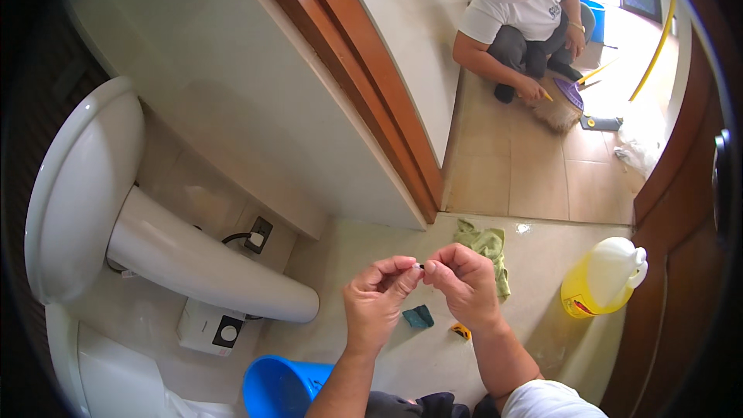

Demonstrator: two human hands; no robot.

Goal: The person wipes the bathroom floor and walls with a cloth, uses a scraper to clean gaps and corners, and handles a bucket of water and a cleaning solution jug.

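My left hand [380, 296] and my right hand [467, 284] meet at the fingertips in front of me. Between them they pinch a tiny dark and whitish object [420, 267], too small to identify. On the pale floor below lie a dark green scouring pad [418, 317] and a small yellow and black object [461, 331], partly behind my right wrist. A green cloth [493, 244] lies crumpled beyond my right hand, by the doorway. To the right stands a large plastic jug of yellow liquid [601, 278].
A blue bucket [278, 389] is by my left forearm. The white pedestal basin [203, 261] stands left, with a white box [203, 325] beside it. Beyond the wooden door frame [371, 69], a person [522, 29] squats with a broom [560, 104]. A wooden door [667, 278] borders the right.
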